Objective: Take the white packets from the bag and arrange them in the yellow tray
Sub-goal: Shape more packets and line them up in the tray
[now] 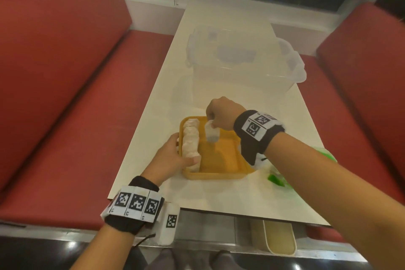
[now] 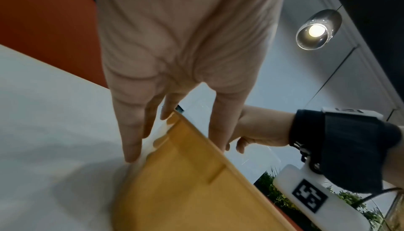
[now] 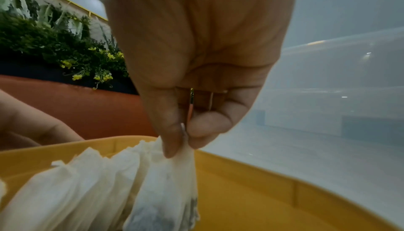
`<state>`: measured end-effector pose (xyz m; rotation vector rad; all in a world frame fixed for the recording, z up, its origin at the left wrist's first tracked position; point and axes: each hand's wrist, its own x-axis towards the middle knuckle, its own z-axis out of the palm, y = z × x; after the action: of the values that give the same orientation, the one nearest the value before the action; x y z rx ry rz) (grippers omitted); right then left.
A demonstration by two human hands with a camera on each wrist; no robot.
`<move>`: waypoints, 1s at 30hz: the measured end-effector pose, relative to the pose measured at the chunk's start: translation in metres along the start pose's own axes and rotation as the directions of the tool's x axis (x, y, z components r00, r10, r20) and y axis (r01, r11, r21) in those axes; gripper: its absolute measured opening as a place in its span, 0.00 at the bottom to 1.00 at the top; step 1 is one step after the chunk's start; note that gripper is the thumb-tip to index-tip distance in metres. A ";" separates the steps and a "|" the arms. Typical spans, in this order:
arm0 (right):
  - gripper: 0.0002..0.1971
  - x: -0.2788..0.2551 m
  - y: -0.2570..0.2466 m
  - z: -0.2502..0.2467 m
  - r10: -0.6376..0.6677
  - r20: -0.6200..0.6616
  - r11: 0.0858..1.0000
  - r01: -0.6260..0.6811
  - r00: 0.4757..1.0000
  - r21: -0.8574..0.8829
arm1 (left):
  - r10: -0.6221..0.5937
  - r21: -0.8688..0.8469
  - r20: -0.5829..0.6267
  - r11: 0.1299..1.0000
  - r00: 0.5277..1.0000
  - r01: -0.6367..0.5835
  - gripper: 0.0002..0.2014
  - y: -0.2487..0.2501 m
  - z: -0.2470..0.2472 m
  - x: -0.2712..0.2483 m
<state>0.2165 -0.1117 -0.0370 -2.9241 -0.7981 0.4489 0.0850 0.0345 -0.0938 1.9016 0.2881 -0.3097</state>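
The yellow tray (image 1: 221,161) lies on the white table near me. A row of several white packets (image 1: 191,143) stands along its left wall. My right hand (image 1: 211,124) hangs over the tray's far part and pinches the top of one white packet (image 1: 211,133) between thumb and forefinger. In the right wrist view that packet (image 3: 168,193) dangles beside the packet row (image 3: 76,183). My left hand (image 1: 175,155) rests at the tray's left rim: its straight fingers (image 2: 131,141) lie along the outer wall (image 2: 192,179), its thumb reaches over the rim. The green and clear bag (image 1: 277,176) lies right of the tray, partly hidden by my right arm.
A big clear plastic box (image 1: 241,61) with a lid stands on the far half of the table (image 1: 219,195). Red benches (image 1: 65,94) run along both sides. The table's near edge is just below the tray.
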 end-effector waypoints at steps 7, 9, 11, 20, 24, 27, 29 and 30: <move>0.10 0.009 -0.010 0.012 -0.016 0.045 0.994 0.020 0.999 -0.103 | -0.024 -0.001 -0.020 1.000 1.000 0.024 0.36 -0.011 0.000 0.000; 0.10 0.009 -0.013 0.014 -0.015 0.053 0.986 0.023 0.999 -0.168 | -0.020 -0.008 -0.018 1.000 1.000 0.020 0.34 -0.012 0.000 0.002; 0.07 0.007 -0.016 0.015 -0.011 0.066 0.972 0.027 0.998 -0.232 | -0.020 -0.013 -0.019 1.000 1.000 0.019 0.33 -0.012 0.000 0.003; 0.11 0.005 -0.017 0.010 -0.037 0.041 0.954 0.047 0.998 -0.296 | -0.018 0.006 -0.028 1.000 0.999 0.018 0.30 -0.014 0.001 0.006; 0.10 0.003 -0.007 0.005 -0.047 -0.156 0.985 0.019 0.987 -0.173 | -0.021 -0.005 -0.038 1.000 0.999 0.021 0.31 -0.014 0.001 0.008; 0.07 0.002 0.003 0.000 0.035 -0.158 0.999 -0.034 0.987 0.009 | -0.033 -0.015 -0.050 0.999 0.998 0.032 0.32 -0.015 0.000 0.010; 0.06 0.000 0.005 0.001 0.029 -0.004 0.998 -0.029 1.000 0.048 | -0.031 -0.007 -0.051 0.999 0.998 0.031 0.32 -0.015 0.000 0.011; 0.05 -0.001 0.005 0.004 0.014 0.088 0.999 -0.018 0.996 0.038 | -0.028 -0.002 -0.050 1.000 0.998 0.028 0.31 -0.016 0.000 0.011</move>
<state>0.2174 -0.1166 -0.0413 -2.8943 -0.7672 0.5906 0.0899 0.0403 -0.1112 1.9079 0.3491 -0.2807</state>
